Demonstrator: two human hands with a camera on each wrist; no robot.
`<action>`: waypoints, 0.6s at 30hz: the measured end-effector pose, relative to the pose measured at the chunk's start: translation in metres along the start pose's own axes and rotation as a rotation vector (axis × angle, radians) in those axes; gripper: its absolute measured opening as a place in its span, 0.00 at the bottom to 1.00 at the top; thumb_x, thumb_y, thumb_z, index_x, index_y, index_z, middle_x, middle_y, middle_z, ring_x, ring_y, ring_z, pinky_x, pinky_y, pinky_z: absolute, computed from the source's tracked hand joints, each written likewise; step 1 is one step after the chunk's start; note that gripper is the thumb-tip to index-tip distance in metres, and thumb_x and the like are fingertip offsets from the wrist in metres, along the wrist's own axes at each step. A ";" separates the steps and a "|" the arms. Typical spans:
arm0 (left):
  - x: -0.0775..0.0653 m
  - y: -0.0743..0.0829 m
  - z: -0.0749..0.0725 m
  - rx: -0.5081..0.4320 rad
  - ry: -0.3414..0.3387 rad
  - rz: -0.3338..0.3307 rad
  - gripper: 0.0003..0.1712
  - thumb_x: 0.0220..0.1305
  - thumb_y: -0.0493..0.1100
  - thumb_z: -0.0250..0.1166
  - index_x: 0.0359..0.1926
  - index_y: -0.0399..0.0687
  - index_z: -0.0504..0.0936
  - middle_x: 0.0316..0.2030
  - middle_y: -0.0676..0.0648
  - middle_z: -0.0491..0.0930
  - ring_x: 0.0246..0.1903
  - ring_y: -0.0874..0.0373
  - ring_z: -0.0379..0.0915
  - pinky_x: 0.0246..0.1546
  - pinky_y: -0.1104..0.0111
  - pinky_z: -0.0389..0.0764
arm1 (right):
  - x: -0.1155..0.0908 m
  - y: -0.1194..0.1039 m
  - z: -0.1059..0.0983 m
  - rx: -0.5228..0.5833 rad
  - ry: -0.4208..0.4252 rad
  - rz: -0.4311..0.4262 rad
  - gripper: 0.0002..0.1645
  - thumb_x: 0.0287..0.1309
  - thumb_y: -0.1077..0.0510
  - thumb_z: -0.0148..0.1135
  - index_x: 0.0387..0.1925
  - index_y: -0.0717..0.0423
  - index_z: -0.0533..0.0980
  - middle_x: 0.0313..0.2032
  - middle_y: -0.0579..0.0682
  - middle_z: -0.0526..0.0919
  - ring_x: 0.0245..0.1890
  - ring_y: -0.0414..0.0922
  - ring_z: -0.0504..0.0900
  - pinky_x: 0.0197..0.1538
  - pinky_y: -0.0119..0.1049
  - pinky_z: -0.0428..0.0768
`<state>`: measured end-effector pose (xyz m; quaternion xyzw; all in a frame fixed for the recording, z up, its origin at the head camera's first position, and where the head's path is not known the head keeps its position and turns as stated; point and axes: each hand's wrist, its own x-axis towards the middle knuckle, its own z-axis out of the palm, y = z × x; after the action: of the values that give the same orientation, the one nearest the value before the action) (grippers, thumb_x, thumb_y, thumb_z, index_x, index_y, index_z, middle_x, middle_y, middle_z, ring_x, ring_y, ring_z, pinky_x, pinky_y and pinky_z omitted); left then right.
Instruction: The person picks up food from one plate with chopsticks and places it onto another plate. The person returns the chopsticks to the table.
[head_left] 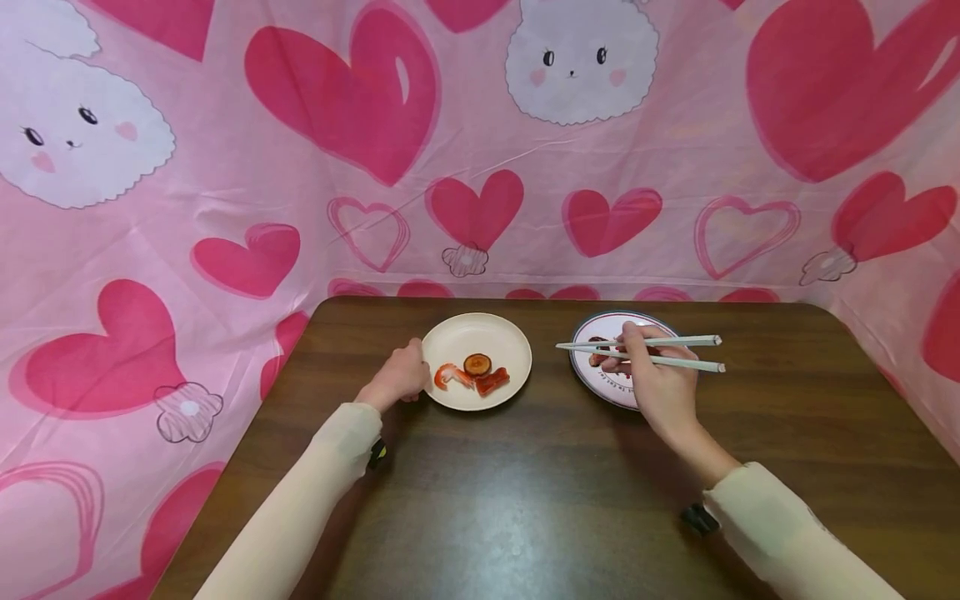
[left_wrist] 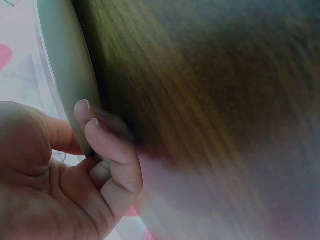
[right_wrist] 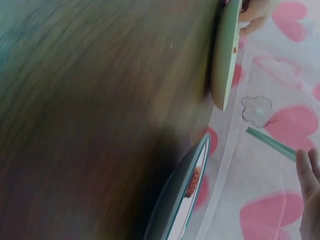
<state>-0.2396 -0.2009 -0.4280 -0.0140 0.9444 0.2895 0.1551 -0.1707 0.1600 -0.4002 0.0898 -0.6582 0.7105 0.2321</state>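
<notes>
Two chopsticks: gripped in your right hand — over the white plate;
Cream plate: rim pinched — your left hand

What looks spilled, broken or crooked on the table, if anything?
Nothing stands out. The food on the cream plate sits inside its rim, the left hand holds that plate's edge, and the right hand holds the chopsticks over the other plate. I see no spills or cracks.
</notes>
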 end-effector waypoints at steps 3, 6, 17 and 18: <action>0.001 -0.001 0.000 -0.001 -0.006 0.000 0.25 0.69 0.33 0.57 0.63 0.30 0.62 0.27 0.37 0.78 0.17 0.51 0.73 0.20 0.64 0.78 | 0.001 0.000 -0.007 -0.023 0.031 -0.004 0.17 0.75 0.58 0.63 0.36 0.72 0.81 0.27 0.60 0.87 0.21 0.47 0.88 0.32 0.35 0.87; 0.002 -0.002 0.000 -0.006 -0.005 0.006 0.24 0.69 0.33 0.58 0.63 0.30 0.63 0.27 0.37 0.78 0.17 0.51 0.73 0.20 0.64 0.79 | 0.004 0.000 -0.014 -0.036 0.054 -0.020 0.18 0.75 0.57 0.63 0.37 0.72 0.81 0.27 0.59 0.85 0.21 0.46 0.88 0.30 0.35 0.87; 0.000 0.000 0.000 -0.006 0.005 0.014 0.23 0.71 0.33 0.55 0.63 0.30 0.63 0.28 0.37 0.78 0.17 0.52 0.72 0.20 0.64 0.78 | 0.015 -0.002 -0.037 -0.098 0.035 -0.011 0.15 0.74 0.58 0.63 0.40 0.70 0.82 0.32 0.54 0.85 0.21 0.45 0.88 0.30 0.37 0.87; 0.000 0.000 0.000 -0.005 0.006 0.016 0.24 0.71 0.34 0.55 0.64 0.30 0.63 0.28 0.37 0.78 0.17 0.52 0.72 0.20 0.64 0.78 | 0.016 -0.003 -0.040 -0.125 0.022 -0.009 0.15 0.75 0.58 0.63 0.40 0.69 0.82 0.32 0.53 0.85 0.21 0.45 0.88 0.30 0.37 0.87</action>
<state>-0.2396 -0.2005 -0.4283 -0.0079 0.9442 0.2931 0.1501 -0.1762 0.2029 -0.3957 0.0700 -0.6982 0.6680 0.2476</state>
